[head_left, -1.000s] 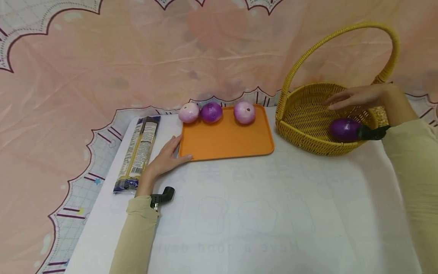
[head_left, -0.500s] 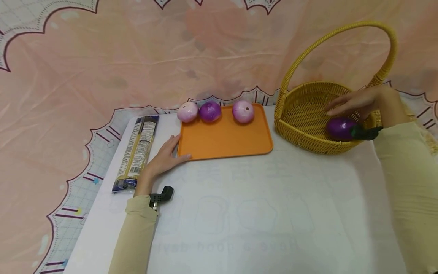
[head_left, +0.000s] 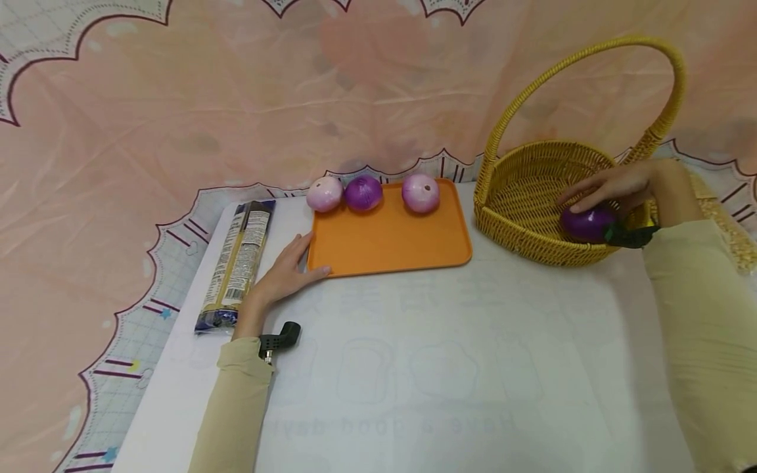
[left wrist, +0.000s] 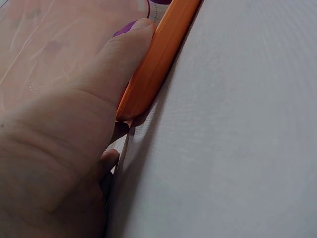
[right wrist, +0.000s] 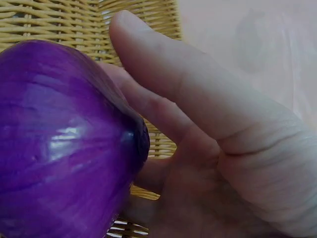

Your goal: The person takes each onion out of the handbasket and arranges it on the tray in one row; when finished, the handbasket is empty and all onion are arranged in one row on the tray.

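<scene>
My left hand [head_left: 286,271] rests at the front left corner of an orange tray [head_left: 390,240]. Its thumb [left wrist: 126,47] lies against the rim and its fingers reach along the left side. On the right, a purple onion [head_left: 585,223] sits inside a yellow wicker basket [head_left: 514,240]. Over this onion is my right hand [head_left: 621,184], reaching in under the handle. In the right wrist view, the thumb [right wrist: 163,64] stands off the onion's surface, while the other fingers extend behind it; their contact is partly hidden.
Two pale onions [head_left: 324,194] [head_left: 420,193] and a purple onion [head_left: 363,192] line the tray's back edge. Left of the tray lies a long plastic-wrapped packet [head_left: 236,263]. The basket's tall handle [head_left: 591,52] arches above the right hand. A bag of yellowish grains [head_left: 730,226] shows behind the right arm.
My right hand has come down in the basket, bringing its thumb close over the purple onion. The left hand and tray stay as they were.
</scene>
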Demonstrator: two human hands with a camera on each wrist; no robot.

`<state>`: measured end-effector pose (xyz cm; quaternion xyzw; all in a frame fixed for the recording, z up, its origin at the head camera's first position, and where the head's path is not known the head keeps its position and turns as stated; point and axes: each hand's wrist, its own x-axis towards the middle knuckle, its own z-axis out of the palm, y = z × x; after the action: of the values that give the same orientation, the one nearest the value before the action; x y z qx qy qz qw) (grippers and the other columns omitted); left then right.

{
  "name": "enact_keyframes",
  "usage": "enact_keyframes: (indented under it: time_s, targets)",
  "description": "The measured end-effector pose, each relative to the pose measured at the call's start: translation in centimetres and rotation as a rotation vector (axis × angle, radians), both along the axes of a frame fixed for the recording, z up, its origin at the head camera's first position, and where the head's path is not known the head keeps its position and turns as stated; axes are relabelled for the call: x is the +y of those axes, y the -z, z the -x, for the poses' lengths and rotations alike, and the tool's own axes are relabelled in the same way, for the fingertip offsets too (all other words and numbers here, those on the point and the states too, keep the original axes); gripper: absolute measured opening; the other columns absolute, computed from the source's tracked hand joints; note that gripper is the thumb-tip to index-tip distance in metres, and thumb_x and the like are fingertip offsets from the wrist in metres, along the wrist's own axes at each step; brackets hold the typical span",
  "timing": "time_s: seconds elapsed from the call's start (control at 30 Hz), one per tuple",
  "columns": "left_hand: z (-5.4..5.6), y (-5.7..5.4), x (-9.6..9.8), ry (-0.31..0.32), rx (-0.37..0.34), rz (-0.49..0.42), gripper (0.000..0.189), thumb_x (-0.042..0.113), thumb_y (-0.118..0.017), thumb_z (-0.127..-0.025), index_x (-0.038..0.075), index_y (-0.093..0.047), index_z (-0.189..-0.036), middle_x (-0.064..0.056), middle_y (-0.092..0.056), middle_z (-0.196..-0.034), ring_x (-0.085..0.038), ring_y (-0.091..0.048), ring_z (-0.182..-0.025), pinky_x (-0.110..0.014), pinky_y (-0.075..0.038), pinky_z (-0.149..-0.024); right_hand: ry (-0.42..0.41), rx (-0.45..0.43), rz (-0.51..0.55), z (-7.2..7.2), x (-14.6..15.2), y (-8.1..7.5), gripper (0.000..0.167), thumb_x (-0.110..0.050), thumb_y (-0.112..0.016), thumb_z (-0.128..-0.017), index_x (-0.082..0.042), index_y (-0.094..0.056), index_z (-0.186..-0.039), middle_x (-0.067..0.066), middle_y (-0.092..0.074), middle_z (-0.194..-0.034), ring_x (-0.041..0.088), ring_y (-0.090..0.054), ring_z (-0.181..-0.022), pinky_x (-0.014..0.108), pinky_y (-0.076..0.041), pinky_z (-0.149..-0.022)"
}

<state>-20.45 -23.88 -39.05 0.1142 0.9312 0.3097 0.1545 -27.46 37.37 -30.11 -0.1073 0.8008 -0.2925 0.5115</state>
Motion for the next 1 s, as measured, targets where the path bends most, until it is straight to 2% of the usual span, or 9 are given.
enact_keyframes:
  time_s: [0.23,0.37,0.5,0.67,0.73,0.8,0.93,1.0]
  targets:
    - [0.1,0.1,-0.1,-0.005,0.001,0.003,0.094,0.052,-0.065,-0.087,0.019,-0.012,-0.157,-0.013,-0.007,-0.165,-0.033,-0.003,-0.153,-0.058,-0.008,-0.122,-0.014,-0.015,0.047,0.2,0.2,0.3,0.064,-0.03,-0.048,-0.102,-0.009,-0.02,-0.155,0.03,0.001,-0.159,0.053,-0.001,-0.145,0.066,-0.035,-0.107]
    - [0.1,0.0,-0.2,-0.007,-0.002,-0.001,0.094,0.053,-0.065,-0.087,0.02,-0.012,-0.157,-0.013,-0.007,-0.165,-0.033,-0.003,-0.153,-0.058,-0.008,-0.122,-0.013,-0.016,0.057,0.2,0.1,0.3,0.06,-0.03,-0.047,-0.102,-0.009,-0.024,-0.154,0.03,-0.001,-0.159,0.049,-0.009,-0.145,0.057,-0.039,-0.108]
    - [0.1,0.1,-0.1,-0.006,-0.005,-0.005,0.094,0.052,-0.065,-0.087,0.021,-0.011,-0.158,-0.014,-0.006,-0.165,-0.034,-0.003,-0.153,-0.059,-0.008,-0.121,0.043,0.001,0.058,0.1,0.2,0.4,0.055,-0.033,-0.043,-0.103,-0.013,-0.03,-0.153,0.03,-0.005,-0.159,0.043,-0.023,-0.142,0.049,-0.046,-0.104]
    - [0.1,0.1,-0.2,-0.004,-0.009,-0.003,0.094,0.053,-0.064,-0.087,0.021,-0.01,-0.158,-0.014,-0.004,-0.165,-0.034,-0.002,-0.153,-0.06,-0.008,-0.121,0.161,0.116,0.12,-0.2,0.0,0.3,0.04,-0.037,-0.04,-0.104,-0.036,-0.045,-0.143,0.028,-0.011,-0.157,0.042,-0.032,-0.137,0.049,-0.05,-0.1]
    - [0.1,0.1,-0.2,-0.005,-0.009,-0.003,0.094,0.053,-0.064,-0.087,0.021,-0.01,-0.158,-0.014,-0.004,-0.165,-0.035,-0.002,-0.153,-0.06,-0.008,-0.121,0.192,0.178,0.154,-0.3,-0.2,0.1,0.038,-0.036,-0.039,-0.104,-0.039,-0.047,-0.141,0.021,-0.017,-0.155,0.035,-0.038,-0.133,0.047,-0.051,-0.098]
    - [0.1,0.1,-0.2,-0.005,-0.005,-0.003,0.094,0.053,-0.064,-0.087,0.021,-0.011,-0.158,-0.015,-0.005,-0.165,-0.035,-0.003,-0.153,-0.06,-0.008,-0.121,0.217,0.214,0.192,-0.3,-0.7,-0.3,0.039,-0.035,-0.038,-0.105,-0.037,-0.046,-0.143,0.007,-0.027,-0.15,0.021,-0.046,-0.128,0.041,-0.052,-0.096]
    - [0.2,0.2,-0.2,-0.001,0.005,-0.001,0.094,0.052,-0.065,-0.088,0.02,-0.011,-0.158,-0.016,-0.007,-0.164,-0.035,-0.003,-0.152,-0.06,-0.008,-0.121,0.234,0.241,0.291,-0.4,-1.8,-1.3,0.046,-0.032,-0.035,-0.106,-0.023,-0.035,-0.151,-0.013,-0.036,-0.137,0.0,-0.053,-0.116,0.029,-0.052,-0.094]
    - [0.1,0.2,-0.2,0.003,0.01,0.001,0.093,0.051,-0.065,-0.088,0.019,-0.011,-0.158,-0.016,-0.007,-0.164,-0.036,-0.003,-0.152,-0.06,-0.008,-0.121,0.235,0.248,0.352,-0.6,-2.2,-1.7,0.047,-0.029,-0.033,-0.106,-0.019,-0.033,-0.152,-0.015,-0.037,-0.135,-0.001,-0.055,-0.115,0.026,-0.053,-0.094]
